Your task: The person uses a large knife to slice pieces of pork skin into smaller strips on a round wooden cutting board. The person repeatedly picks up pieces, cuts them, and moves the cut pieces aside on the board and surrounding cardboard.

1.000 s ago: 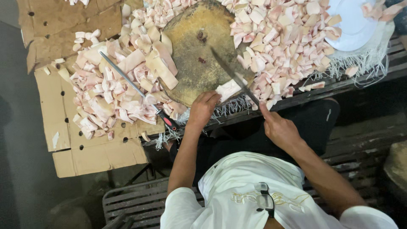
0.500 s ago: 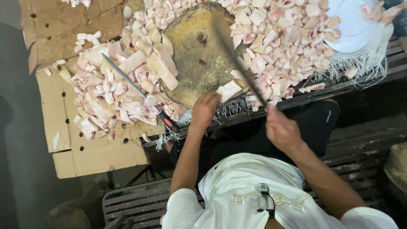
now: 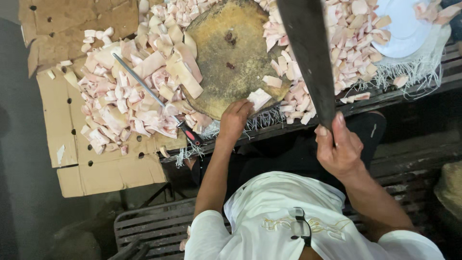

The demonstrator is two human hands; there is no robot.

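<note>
Left hand (image 3: 235, 121) stretched forward from a bare, nearly straight forearm, palm down, fingers curled and pressed at the near rim of the round chopping block (image 3: 226, 62). Right hand (image 3: 339, 149) raised nearer the body, well to the right of the block's near rim, fist closed tight with thumb up. Right forearm bare, bent at the elbow, angled in from the lower right.

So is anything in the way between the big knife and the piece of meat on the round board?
Nothing visible lies between them. The right hand holds the big knife raised above the round board. The piece of meat sits at the board's near edge, with the left hand touching its side, close to where the blade would land.
</note>
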